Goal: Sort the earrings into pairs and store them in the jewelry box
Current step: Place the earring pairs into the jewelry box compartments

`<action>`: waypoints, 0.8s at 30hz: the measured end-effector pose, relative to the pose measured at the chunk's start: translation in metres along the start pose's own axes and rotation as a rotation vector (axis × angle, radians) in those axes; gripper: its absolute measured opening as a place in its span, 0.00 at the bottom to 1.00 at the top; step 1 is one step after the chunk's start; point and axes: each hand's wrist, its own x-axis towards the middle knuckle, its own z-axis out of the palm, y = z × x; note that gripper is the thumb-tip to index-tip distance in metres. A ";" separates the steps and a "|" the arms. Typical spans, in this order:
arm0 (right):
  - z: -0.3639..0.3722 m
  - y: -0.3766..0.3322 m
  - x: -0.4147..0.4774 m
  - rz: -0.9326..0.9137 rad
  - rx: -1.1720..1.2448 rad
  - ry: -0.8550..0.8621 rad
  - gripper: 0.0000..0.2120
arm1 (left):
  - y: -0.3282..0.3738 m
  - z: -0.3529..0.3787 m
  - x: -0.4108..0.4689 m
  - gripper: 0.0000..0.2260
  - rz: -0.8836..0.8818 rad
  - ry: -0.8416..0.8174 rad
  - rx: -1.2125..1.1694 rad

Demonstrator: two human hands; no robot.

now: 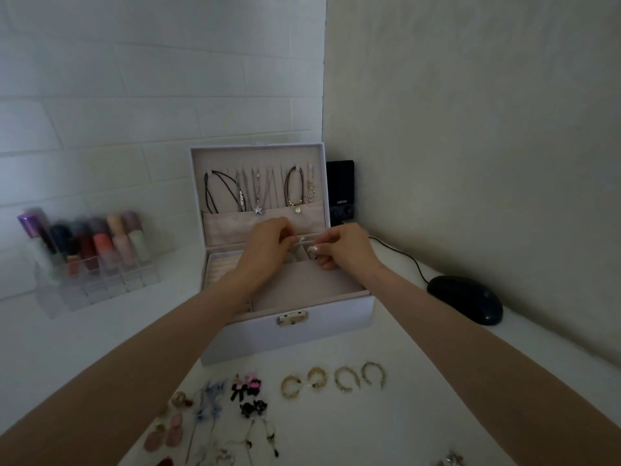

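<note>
Head view. We record a white jewelry box (292, 334) standing open on the counter (386, 422), its lid (257, 150) upright against the tiled wall. Necklaces (256, 193) hang in a row inside the lid. A metal latch (292, 318) sits at the middle of the front wall.

Both forearms reach forward over the box. The left hand (265, 250) and the right hand (346, 250) hover close together above the small rear compartments of the tray. On each hand the fingers are curled with the tips drawn toward the thumb, as in a pinch. We cannot tell whether either hand holds anything, because whatever lies between the fingertips is too small to make out.

The unsorted earrings lie on the counter in front of the box, between the forearms:
- Four gold hoop earrings (332, 378) lie in a row.
- To their left sits a pair of pink-and-black bow earrings (245, 386).
- Black earrings (253, 408) lie just below the bows.
- Further left lie blue drop earrings (210, 398) and pink drop earrings (171, 430).
- More pieces lie at the bottom edge, blurred.

To the left of the box stands a clear organizer (100, 280) holding cosmetic tubes. To the right, a black mouse (465, 299) rests on the counter, with its cable running behind the box. A black speaker (340, 188) stands beside the lid.
</note>
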 end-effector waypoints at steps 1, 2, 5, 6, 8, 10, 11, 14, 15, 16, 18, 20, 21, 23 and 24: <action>0.000 -0.001 0.001 0.003 -0.007 0.010 0.02 | 0.000 0.000 0.003 0.03 0.006 -0.011 0.024; 0.001 -0.001 0.001 0.003 -0.016 0.018 0.01 | 0.000 0.001 0.006 0.03 0.010 -0.021 0.045; 0.002 -0.002 0.004 -0.013 -0.054 0.033 0.02 | -0.003 0.007 0.011 0.03 0.020 -0.021 0.092; 0.003 -0.002 0.005 -0.015 -0.067 0.032 0.02 | -0.004 0.010 0.011 0.03 0.026 -0.017 0.099; 0.004 -0.001 0.007 -0.015 -0.099 0.026 0.02 | -0.007 0.013 0.009 0.03 0.046 -0.022 0.114; 0.005 0.001 0.010 -0.012 -0.118 0.018 0.04 | -0.011 0.015 0.008 0.04 0.063 -0.033 0.126; 0.005 0.001 0.010 -0.012 -0.126 0.015 0.05 | -0.012 0.015 0.008 0.04 0.067 -0.029 0.129; 0.005 0.002 0.010 -0.016 -0.140 0.010 0.05 | -0.014 0.013 0.009 0.04 0.081 -0.017 0.144; 0.005 0.002 0.010 -0.017 -0.143 0.009 0.05 | -0.015 0.013 0.010 0.04 0.085 -0.016 0.146; 0.006 0.003 0.010 -0.017 -0.144 0.008 0.05 | -0.016 0.014 0.010 0.04 0.090 -0.017 0.147; 0.006 0.003 0.011 -0.022 -0.139 0.003 0.05 | -0.017 0.014 0.010 0.04 0.095 -0.023 0.148; 0.007 0.003 0.011 -0.041 -0.124 0.000 0.05 | -0.019 0.015 0.011 0.03 0.093 -0.025 0.148; 0.007 0.002 0.011 -0.063 -0.122 0.004 0.04 | -0.019 0.015 0.011 0.03 0.091 -0.022 0.152; 0.009 0.003 0.011 -0.129 -0.141 0.022 0.03 | -0.018 0.015 0.011 0.04 0.088 -0.017 0.170; 0.010 0.003 0.011 -0.164 -0.163 0.030 0.02 | -0.018 0.014 0.011 0.04 0.085 -0.015 0.182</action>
